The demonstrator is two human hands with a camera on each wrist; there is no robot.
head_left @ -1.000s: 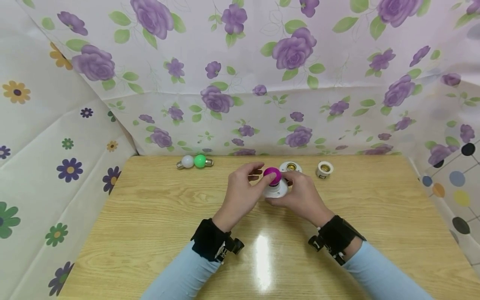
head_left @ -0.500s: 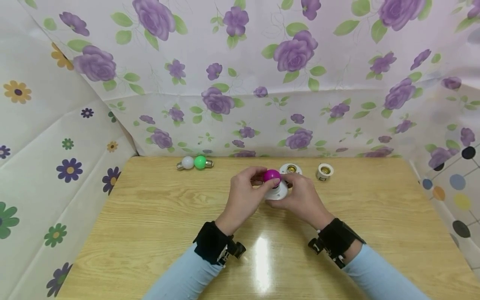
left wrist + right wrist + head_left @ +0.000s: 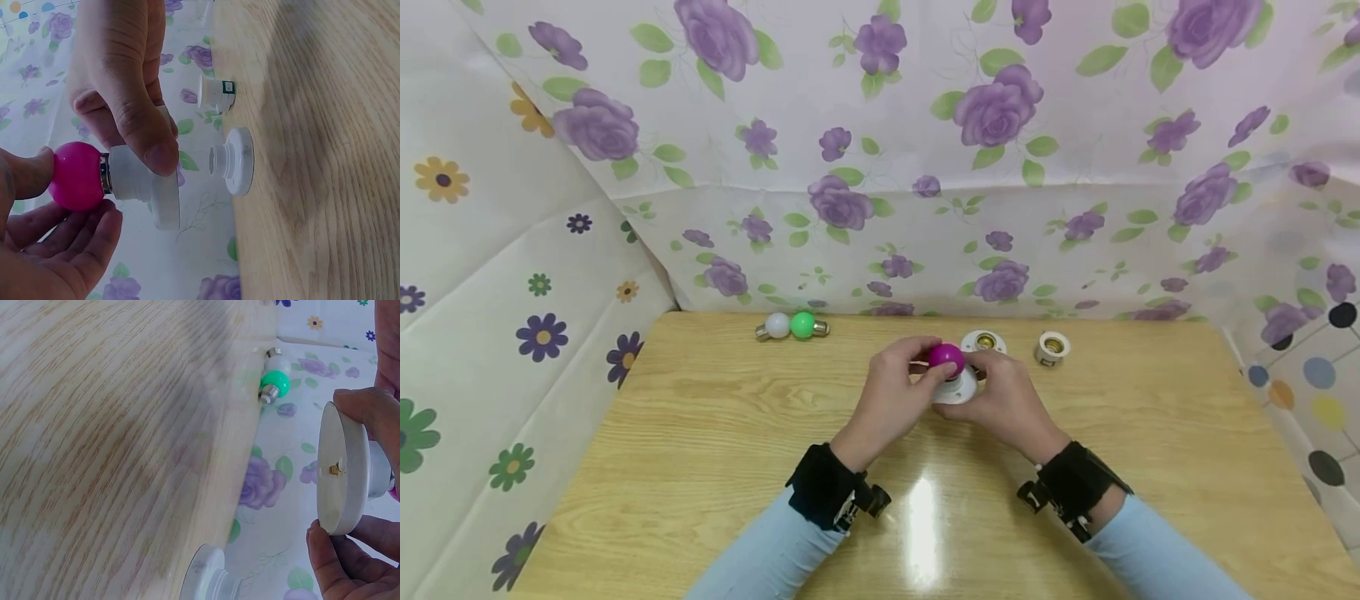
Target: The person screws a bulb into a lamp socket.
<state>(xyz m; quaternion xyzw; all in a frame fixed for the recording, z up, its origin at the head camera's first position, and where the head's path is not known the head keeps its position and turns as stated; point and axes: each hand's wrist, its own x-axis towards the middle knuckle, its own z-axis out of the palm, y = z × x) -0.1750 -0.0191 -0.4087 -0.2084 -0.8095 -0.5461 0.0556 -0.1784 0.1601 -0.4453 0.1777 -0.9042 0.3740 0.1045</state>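
Near the back middle of the table, my left hand [image 3: 889, 398] pinches a magenta light bulb [image 3: 945, 358] between thumb and fingers. My right hand [image 3: 1009, 402] grips a white lamp holder [image 3: 957, 392] by its round base, below the bulb. The left wrist view shows the bulb [image 3: 76, 177] with its metal screw base partly inside the holder's neck; a short band of metal still shows. Both are held up off the wood. From the right wrist view, the underside of the holder [image 3: 337, 500] faces the camera, with a small brass-coloured part at its centre.
Just behind my hands sits another round-based white lamp holder [image 3: 983, 341]. A smaller white socket [image 3: 1052, 347] stands to the right. At the back left, a white bulb [image 3: 777, 325] and a green bulb [image 3: 802, 325] lie end to end. Floral cloth [image 3: 880, 250] hangs behind the table [image 3: 722, 433].
My left fingers, spread off the bulb a second ago with the thumb on it, have closed round it. The right hand keeps its hold on the lamp holder, and the head view has shifted slightly.
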